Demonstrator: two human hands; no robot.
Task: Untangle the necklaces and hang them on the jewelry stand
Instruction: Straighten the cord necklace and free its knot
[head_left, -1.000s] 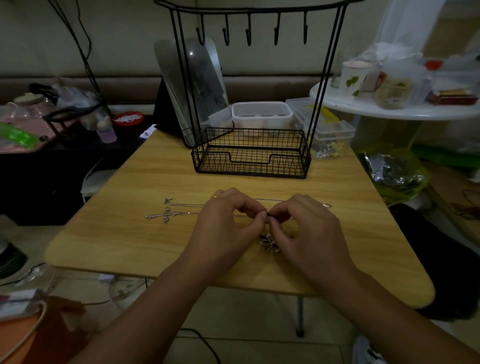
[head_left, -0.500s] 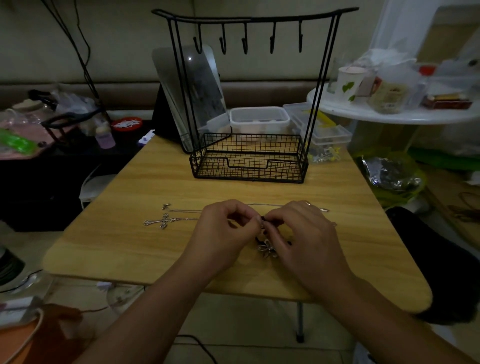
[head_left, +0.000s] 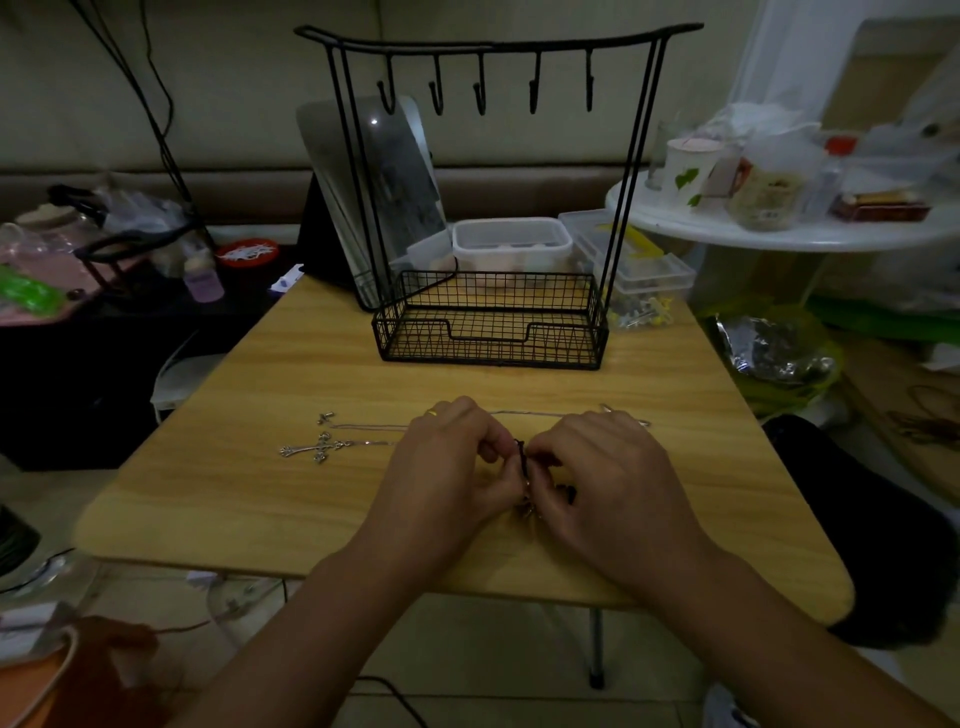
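Note:
My left hand and my right hand meet over the middle of the wooden table, both pinching a dark cord necklace between fingertips. Its pendant is mostly hidden under my fingers. A silver cross necklace lies flat to the left, its thin chain running behind my hands toward the right. The black wire jewelry stand stands at the table's far side, with several bare hooks on its top bar.
A tilted mirror leans behind the stand, beside plastic boxes. A white round side table with cups and jars is at the right. Clutter and a small bottle sit on the left.
My hands have shifted slightly nearer on the table and the fingers have reworked their pinch on the dark cord, covering the pendant. The cross necklace has not moved.

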